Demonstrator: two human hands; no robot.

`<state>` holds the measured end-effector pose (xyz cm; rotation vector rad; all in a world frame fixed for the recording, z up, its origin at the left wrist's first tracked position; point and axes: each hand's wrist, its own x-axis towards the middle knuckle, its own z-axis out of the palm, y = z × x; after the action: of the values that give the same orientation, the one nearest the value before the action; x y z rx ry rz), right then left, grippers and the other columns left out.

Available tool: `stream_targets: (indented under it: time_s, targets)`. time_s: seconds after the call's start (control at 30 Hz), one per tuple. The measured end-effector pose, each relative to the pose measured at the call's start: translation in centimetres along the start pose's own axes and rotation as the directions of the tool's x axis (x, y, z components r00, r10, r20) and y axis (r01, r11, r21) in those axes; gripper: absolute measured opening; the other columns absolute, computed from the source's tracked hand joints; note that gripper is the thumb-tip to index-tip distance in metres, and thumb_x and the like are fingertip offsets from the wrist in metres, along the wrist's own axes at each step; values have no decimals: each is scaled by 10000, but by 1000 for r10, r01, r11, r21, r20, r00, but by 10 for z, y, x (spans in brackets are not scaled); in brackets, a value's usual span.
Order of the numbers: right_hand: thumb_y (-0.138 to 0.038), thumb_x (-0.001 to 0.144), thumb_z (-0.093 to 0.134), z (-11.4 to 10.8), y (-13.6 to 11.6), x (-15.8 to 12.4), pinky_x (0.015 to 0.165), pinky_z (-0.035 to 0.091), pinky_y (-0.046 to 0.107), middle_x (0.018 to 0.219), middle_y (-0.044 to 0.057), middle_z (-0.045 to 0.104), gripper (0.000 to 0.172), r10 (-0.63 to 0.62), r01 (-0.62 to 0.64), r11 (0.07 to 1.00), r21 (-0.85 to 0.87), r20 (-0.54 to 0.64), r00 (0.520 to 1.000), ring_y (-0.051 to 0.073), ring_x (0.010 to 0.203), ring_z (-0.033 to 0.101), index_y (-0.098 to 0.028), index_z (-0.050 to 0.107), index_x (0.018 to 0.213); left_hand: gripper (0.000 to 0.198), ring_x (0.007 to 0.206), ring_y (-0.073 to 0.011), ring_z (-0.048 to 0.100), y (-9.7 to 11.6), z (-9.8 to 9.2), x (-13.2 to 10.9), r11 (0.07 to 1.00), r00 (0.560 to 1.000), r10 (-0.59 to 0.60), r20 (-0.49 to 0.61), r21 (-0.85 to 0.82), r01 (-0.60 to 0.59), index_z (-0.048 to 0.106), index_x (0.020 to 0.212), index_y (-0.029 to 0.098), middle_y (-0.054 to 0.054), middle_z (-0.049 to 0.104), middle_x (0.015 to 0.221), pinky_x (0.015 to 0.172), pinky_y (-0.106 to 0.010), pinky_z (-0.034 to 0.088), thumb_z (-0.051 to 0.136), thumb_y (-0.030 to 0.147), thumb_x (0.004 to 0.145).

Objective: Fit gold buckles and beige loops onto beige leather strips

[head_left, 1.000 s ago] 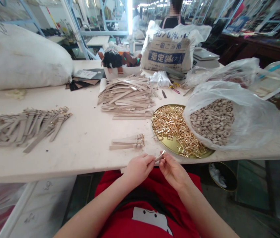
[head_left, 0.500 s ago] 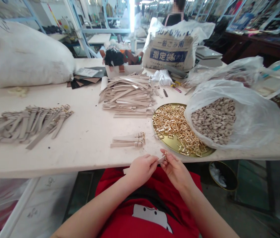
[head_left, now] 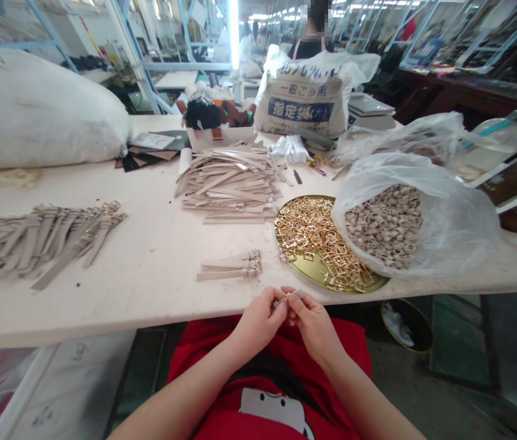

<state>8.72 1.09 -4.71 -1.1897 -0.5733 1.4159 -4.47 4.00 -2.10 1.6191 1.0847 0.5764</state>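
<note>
My left hand (head_left: pixel 257 319) and my right hand (head_left: pixel 312 320) meet at the near edge of the white table (head_left: pixel 157 256), above my red shirt. Both pinch one small beige strap with a gold buckle (head_left: pixel 285 297) between their fingertips. Just beyond them lie a few finished straps with buckles (head_left: pixel 231 266). To the right is a round gold tray (head_left: pixel 304 261) heaped with gold buckles (head_left: pixel 318 232). A clear plastic bag of beige loops (head_left: pixel 389 223) rests partly on that tray.
A heap of plain beige straps (head_left: pixel 228 180) sits mid-table, and a pile of buckled straps (head_left: pixel 43 238) at the left. Big white sacks (head_left: pixel 43 113) and a printed bag (head_left: pixel 302 101) stand at the back. A person is behind the printed bag. A bin (head_left: pixel 407 324) is under the table.
My hands have drawn closer together and slightly left. The strap end now sits tighter between both sets of fingertips. The view has shifted a little.
</note>
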Motion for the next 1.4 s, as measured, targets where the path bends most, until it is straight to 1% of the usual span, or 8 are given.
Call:
stream_targets:
  time_s: [0.1, 0.2, 0.3, 0.5, 0.7, 0.97, 1.23, 1.4]
  targets:
    - [-375, 654, 698, 0, -10, 4, 474, 370, 213, 541, -56, 486, 301, -51, 58, 996, 70, -92, 994, 75, 488, 411, -197, 665, 894, 151, 517, -100, 466, -2, 4, -1, 993, 994, -99, 52, -65, 102, 494, 739, 168, 12, 563, 616, 504, -206, 339, 445, 293, 807]
    - [-386, 645, 703, 2, -13, 4, 493, 401, 223, 588, -39, 538, 323, -5, 9, 997, 73, -46, 999, 83, 508, 452, -193, 662, 901, 209, 490, -79, 435, -1, 5, -1, 980, 995, -79, 59, -176, 88, 508, 781, 162, 19, 555, 637, 487, -198, 333, 427, 349, 824]
    - [-425, 674, 669, 5, -6, -1, 590, 451, 269, 724, 2, 635, 360, 23, -23, 999, -24, -14, 1000, 130, 620, 546, -199, 651, 953, 236, 511, -68, 428, 1, 6, 0, 967, 998, -52, 37, -249, 59, 512, 766, 158, 19, 549, 664, 508, -194, 342, 445, 378, 820]
    - [-437, 776, 553, 5, -2, -11, 856, 420, 330, 959, 45, 657, 320, -105, 123, 949, -291, 76, 992, 194, 907, 572, -201, 650, 969, 250, 412, -45, 360, -1, 7, 1, 886, 985, -144, 96, -431, 172, 424, 799, 166, 40, 521, 616, 409, -185, 273, 501, 404, 779]
    - [-463, 821, 458, 4, -3, -10, 733, 454, 310, 827, 45, 659, 376, -98, 92, 944, -318, -2, 995, 174, 752, 573, -178, 622, 1003, 281, 425, -38, 399, 0, 5, -1, 887, 976, -164, 140, -413, 208, 425, 739, 161, 17, 557, 645, 435, -184, 294, 508, 429, 765]
    - [-388, 805, 497, 9, -7, -14, 711, 418, 277, 706, 10, 604, 236, -200, 191, 868, -458, 29, 979, 168, 753, 539, -186, 606, 748, 310, 392, -30, 374, 3, 8, -1, 859, 971, -223, 90, -453, 239, 421, 729, 159, 36, 533, 600, 397, -173, 265, 495, 458, 764]
    - [-337, 731, 579, 11, -6, -8, 498, 400, 243, 583, -34, 522, 158, 40, -36, 995, 92, -34, 999, 104, 513, 450, -186, 560, 689, 206, 386, -46, 392, -2, 12, -2, 898, 964, -257, 67, -352, 264, 442, 728, 164, 39, 529, 563, 392, -178, 287, 441, 358, 798]
    - [-341, 715, 630, 3, -11, -8, 578, 430, 261, 635, -24, 552, 175, 44, -42, 999, -30, 93, 995, 109, 567, 483, -177, 570, 722, 246, 429, -52, 416, -1, 9, -2, 917, 980, -171, 98, -349, 195, 474, 764, 152, 21, 549, 635, 425, -193, 319, 465, 396, 791]
